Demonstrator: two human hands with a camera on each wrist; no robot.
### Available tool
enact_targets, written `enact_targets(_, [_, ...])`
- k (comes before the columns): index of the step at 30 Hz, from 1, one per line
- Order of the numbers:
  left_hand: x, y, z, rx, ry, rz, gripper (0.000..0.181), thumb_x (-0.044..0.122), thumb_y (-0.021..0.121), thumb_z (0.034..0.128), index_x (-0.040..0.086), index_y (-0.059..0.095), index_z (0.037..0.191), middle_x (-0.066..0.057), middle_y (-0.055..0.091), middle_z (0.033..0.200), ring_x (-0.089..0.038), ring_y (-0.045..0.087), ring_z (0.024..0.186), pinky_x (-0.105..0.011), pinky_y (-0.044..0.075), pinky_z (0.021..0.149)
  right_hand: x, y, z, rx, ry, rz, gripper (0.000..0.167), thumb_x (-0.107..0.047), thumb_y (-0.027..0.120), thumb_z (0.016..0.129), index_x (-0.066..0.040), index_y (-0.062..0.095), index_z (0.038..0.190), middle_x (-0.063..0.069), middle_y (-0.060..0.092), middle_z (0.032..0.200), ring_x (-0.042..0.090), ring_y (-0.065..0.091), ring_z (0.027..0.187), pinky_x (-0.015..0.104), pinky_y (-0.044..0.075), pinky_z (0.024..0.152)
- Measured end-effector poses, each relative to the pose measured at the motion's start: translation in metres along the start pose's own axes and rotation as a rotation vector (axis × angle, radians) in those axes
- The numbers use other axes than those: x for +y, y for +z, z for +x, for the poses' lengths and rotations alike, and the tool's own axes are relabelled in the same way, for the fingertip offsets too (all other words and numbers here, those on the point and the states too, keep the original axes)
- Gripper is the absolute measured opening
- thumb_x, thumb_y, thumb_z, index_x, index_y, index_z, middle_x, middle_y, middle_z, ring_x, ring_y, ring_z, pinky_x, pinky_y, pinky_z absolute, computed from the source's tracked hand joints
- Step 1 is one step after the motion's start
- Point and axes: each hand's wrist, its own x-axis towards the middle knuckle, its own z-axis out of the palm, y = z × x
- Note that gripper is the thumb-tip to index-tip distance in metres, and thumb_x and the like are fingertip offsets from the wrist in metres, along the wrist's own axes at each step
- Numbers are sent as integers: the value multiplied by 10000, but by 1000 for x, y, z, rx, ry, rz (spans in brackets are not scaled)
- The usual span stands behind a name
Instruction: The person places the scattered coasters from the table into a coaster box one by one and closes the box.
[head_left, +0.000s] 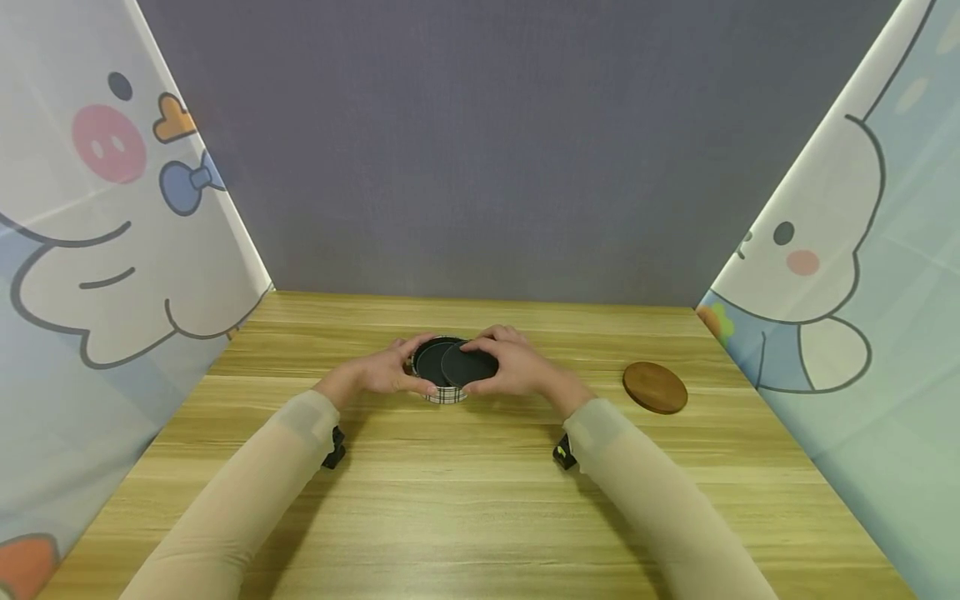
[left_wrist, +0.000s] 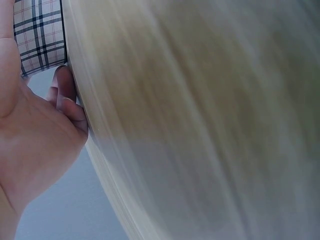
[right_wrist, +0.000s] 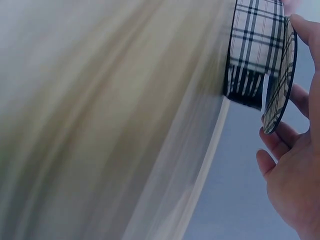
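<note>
A round plaid coaster holder point(head_left: 447, 396) stands on the table in front of me, with a dark interior or dark disc point(head_left: 431, 365) showing inside. My left hand point(head_left: 386, 370) grips its left side between thumb and fingers, and in the left wrist view the plaid wall point(left_wrist: 42, 35) shows beside the palm. By its edge my right hand point(head_left: 519, 367) holds a round coaster point(head_left: 476, 367), black on top. In the right wrist view that coaster point(right_wrist: 280, 82) shows a plaid underside and is tilted over the right part of the holder's opening.
A brown round wooden disc point(head_left: 656, 387) lies on the wood-grain table point(head_left: 450, 508) to the right. A grey panel point(head_left: 480, 150) rises behind the table, and cartoon-printed sheets point(head_left: 135, 275) hang at both sides.
</note>
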Motion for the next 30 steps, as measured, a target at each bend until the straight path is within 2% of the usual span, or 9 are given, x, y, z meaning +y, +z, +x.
enact_targets(4, [-1, 0, 0, -15, 7, -14, 1128, 594, 823, 953, 340, 99, 1781, -280, 181, 1701, -463, 517, 1431, -666, 391, 1204, -7, 3, 11, -1, -18, -3, 758, -624, 814, 920, -317, 601, 1579, 75, 493, 1603, 328, 425, 1487, 597, 332, 1229])
enact_targets(10, [-1, 0, 2, -34, 29, -13, 1166, 656, 814, 930, 345, 81, 1782, -301, 72, 1739, -501, 419, 1501, -675, 379, 1207, -13, 8, 23, -8, -34, 9, 743, -613, 807, 939, -302, 603, 1582, 85, 481, 1645, 355, 399, 1526, 621, 305, 1245])
enact_targets(13, [0, 0, 2, -36, 28, -7, 1160, 663, 804, 935, 360, 71, 1781, -296, 119, 1715, -476, 481, 1461, -640, 423, 1182, -15, 9, 27, -17, -28, 23, 739, -606, 803, 946, -295, 602, 1585, 92, 462, 1674, 365, 379, 1550, 626, 286, 1257])
enact_targets(17, [1, 0, 0, -37, 19, -32, 1101, 588, 802, 974, 367, 83, 1778, -266, 174, 1682, -434, 543, 1409, -599, 461, 1156, -17, 10, 30, -32, -17, 49, 742, -595, 803, 954, -288, 592, 1596, 99, 428, 1706, 373, 341, 1583, 637, 267, 1269])
enact_targets(20, [1, -1, 0, -34, 18, -41, 1086, 553, 805, 986, 356, 89, 1779, -263, 167, 1688, -441, 517, 1427, -612, 443, 1171, -18, 10, 31, -41, -19, 50, 728, -591, 791, 973, -282, 589, 1600, 98, 414, 1720, 368, 323, 1597, 645, 244, 1286])
enact_targets(25, [0, 0, 0, -26, 19, -56, 1108, 532, 825, 977, 335, 90, 1782, -273, 124, 1708, -477, 446, 1476, -653, 386, 1213, -17, 10, 31, -50, -46, 9, 611, -528, 708, 1061, -266, 598, 1602, 109, 404, 1737, 356, 334, 1583, 642, 215, 1310])
enact_targets(30, [-1, 0, 0, -20, 20, -59, 1111, 530, 831, 972, 333, 96, 1782, -270, 136, 1709, -481, 437, 1481, -677, 369, 1219, -15, 13, 30, -69, -35, 14, 568, -491, 669, 1094, -286, 580, 1616, 89, 344, 1777, 352, 330, 1572, 652, 220, 1308])
